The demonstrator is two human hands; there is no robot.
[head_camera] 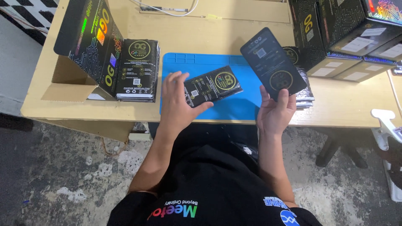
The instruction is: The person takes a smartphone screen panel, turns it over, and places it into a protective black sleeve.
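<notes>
We count two hands: left hand point(178, 100) and right hand point(274, 112). We see one flat black card point(272, 62), one black packet point(212, 86), one blue mat point(234, 109), one wooden table point(176, 33). Two stacks of packets: left stack point(138, 69), right stack point(303, 90). One open carton point(83, 54) at left, roughly four closed boxes point(335, 29) at right. One white cable point(167, 10).
</notes>
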